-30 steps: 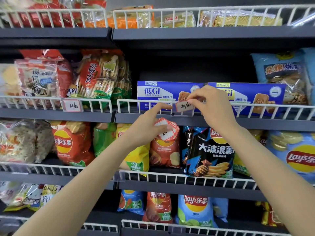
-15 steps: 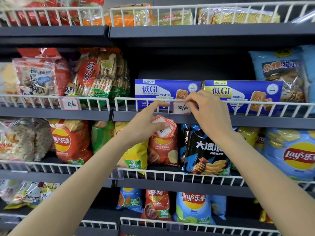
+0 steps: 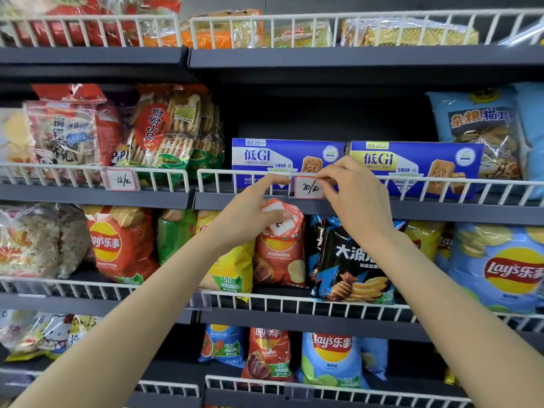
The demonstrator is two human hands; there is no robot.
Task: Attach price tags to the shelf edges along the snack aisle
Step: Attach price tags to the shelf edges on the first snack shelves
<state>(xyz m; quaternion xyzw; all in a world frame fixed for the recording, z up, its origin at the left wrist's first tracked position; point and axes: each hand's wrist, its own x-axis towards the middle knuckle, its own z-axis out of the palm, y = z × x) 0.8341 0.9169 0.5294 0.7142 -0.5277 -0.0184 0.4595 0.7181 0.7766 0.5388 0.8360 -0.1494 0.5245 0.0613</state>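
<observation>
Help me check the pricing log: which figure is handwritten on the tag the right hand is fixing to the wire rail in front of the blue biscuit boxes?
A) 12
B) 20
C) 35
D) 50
B: the tag pinched by the right hand on the wire rail reads 20; the tag reading 12 hangs further left.

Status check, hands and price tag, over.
Right hand pinches tag "20" at the wire rail. Left hand holds spare tags, forefinger by tag. Nothing blocking.
</observation>
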